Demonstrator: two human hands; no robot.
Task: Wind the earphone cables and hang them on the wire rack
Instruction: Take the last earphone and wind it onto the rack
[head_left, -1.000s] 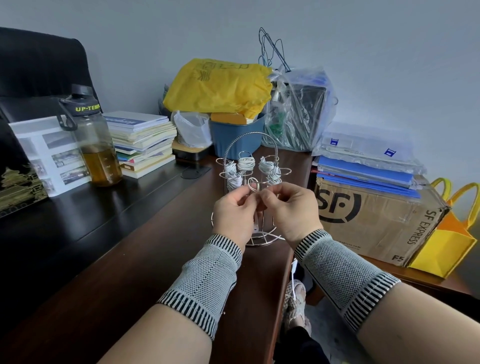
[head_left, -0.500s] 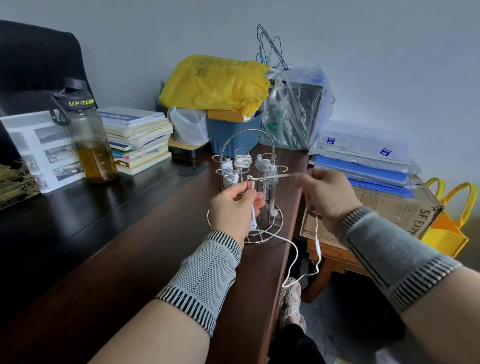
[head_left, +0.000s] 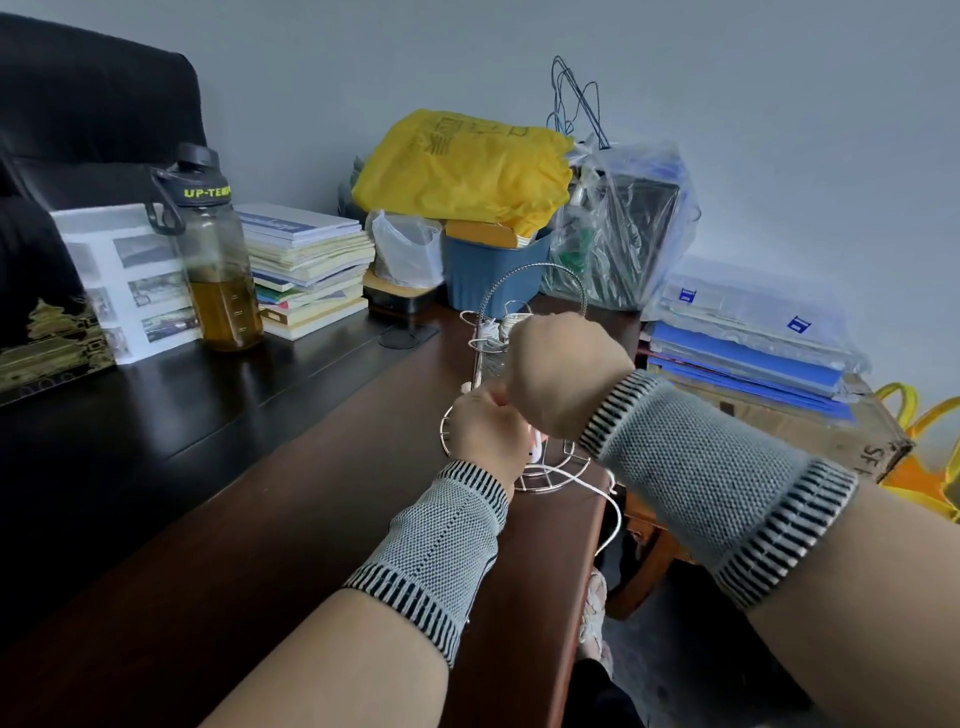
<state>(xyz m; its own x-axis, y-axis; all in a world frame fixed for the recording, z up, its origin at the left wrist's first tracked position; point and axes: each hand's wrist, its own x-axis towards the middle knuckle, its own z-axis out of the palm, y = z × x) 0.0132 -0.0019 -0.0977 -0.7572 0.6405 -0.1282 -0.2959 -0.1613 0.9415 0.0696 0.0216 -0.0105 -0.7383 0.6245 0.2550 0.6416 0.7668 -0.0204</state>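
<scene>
Head view. Wire rack (head_left: 540, 470) stands upright near the right edge of the tabletop (head_left: 270, 519), its arched handle rising behind the hands. Both hands work together directly in front of it.

Left hand (head_left: 488, 431): fingers curled, grip closed around one end of a white earphone cable (head_left: 597, 486); a white earbud shows just below the fist.

Right hand (head_left: 563, 374): back of hand faces the camera, fingers turned away toward the rack. Cannot tell how far its grip is closed or what it has hold of.

Progress: at least two wound earphone bundles (head_left: 511, 325) already hang on the upper hooks, left of the right hand; anything further is hidden behind that hand. The cable in hand looks only partly wound, as a loose length runs from the hands across the rack base and drops over the tabletop edge toward the floor. Left to do, by my reading: finish the coil, hang it.

Orientation: the free cable's long axis runs from the hands down and right, tail hanging near vertical past the edge.
</scene>
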